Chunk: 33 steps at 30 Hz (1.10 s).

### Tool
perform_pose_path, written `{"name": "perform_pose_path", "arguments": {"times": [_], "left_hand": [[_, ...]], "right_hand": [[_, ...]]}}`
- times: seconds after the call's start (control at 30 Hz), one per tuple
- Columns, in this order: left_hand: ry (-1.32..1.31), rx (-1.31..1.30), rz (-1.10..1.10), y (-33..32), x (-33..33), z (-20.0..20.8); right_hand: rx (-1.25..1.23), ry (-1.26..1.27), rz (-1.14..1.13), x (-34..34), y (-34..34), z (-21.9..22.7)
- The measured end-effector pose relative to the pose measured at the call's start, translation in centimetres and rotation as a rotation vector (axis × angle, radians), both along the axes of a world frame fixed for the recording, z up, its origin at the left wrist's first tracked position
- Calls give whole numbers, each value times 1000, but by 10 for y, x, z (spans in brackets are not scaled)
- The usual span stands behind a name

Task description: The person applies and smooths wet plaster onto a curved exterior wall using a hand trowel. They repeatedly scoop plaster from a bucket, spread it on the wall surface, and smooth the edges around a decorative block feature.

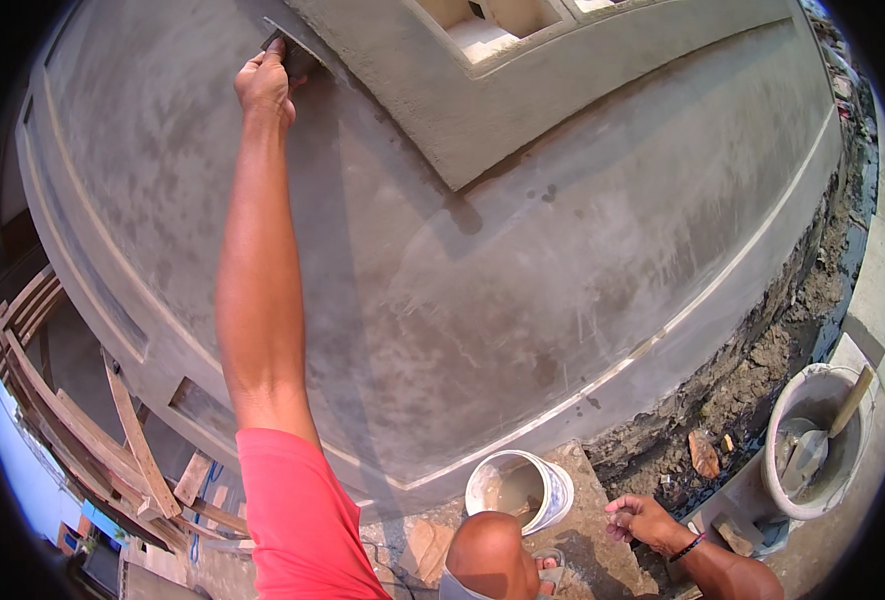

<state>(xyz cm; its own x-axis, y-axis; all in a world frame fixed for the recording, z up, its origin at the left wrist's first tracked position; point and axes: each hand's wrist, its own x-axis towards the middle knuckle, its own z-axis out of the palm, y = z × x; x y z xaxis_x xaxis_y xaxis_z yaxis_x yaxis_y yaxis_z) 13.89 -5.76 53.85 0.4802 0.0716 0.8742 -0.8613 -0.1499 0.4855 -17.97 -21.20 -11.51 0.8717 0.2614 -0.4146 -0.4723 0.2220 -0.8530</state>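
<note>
My left arm, in a red sleeve, is stretched up across a grey plastered wall (383, 300). My left hand (265, 85) is closed around a thin flat-bladed trowel (303, 43), seen nearly edge-on beside the raised window surround (423, 110). Low on the right, my right hand (645, 521), with a dark band at the wrist, hangs with its fingers loosely bent and apart. Nothing shows in it. Just left of it stands a white bucket (560, 492) with murky grey-brown contents. Damp dark patches mark the plaster under the surround's corner.
At the right, a larger pale bucket (861, 440) holds a pointed trowel (808, 455). Rough soil and broken bricks (704, 454) line the wall's foot. Wooden planks (133, 440) stand at the left. My bent knee (491, 555) is beside the white bucket.
</note>
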Motion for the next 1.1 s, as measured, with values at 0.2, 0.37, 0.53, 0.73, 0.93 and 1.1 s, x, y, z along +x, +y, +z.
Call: {"name": "perform_pose_path", "arguments": {"times": [0.2,0.37,0.53,0.73,0.93,1.1], "left_hand": [[-20,104,60,-11,5,4],[-12,66,66,-16,4,-11],[10,78,-4,-14,0,-50],[82,140,-44,-11,-11,-120],[214,134,-128,-3,-21,-178],[58,46,-124,1,-31,-101]], "right_hand": [[-6,-26,16,-1,-7,-8],[-17,-39,20,-2,-11,-5],[-5,-33,22,-4,-8,-5],[-8,-68,55,-4,0,-7],[-38,-137,62,-5,4,-3],[-81,-152,50,-6,-2,-10]]}}
